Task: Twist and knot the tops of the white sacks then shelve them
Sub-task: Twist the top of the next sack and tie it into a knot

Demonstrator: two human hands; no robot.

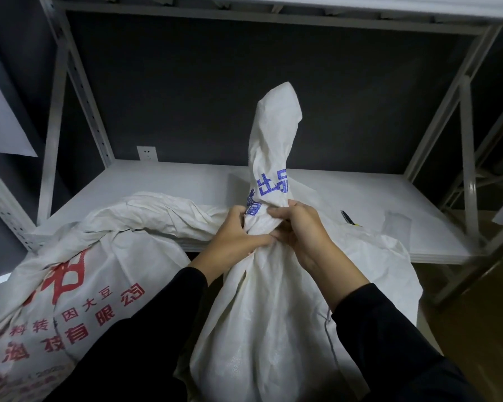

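A white woven sack with blue print stands in front of me, its neck gathered tight and its loose top sticking straight up. My left hand grips the gathered neck from the left. My right hand grips the same neck from the right, fingers curled over the bunched cloth. A second white sack with red print lies to the left, its top draped onto the white shelf board.
The white metal rack has perforated uprights left and right against a dark wall. A wall socket sits behind the shelf. A small dark object lies on the board at right. Brown cardboard fills the lower right.
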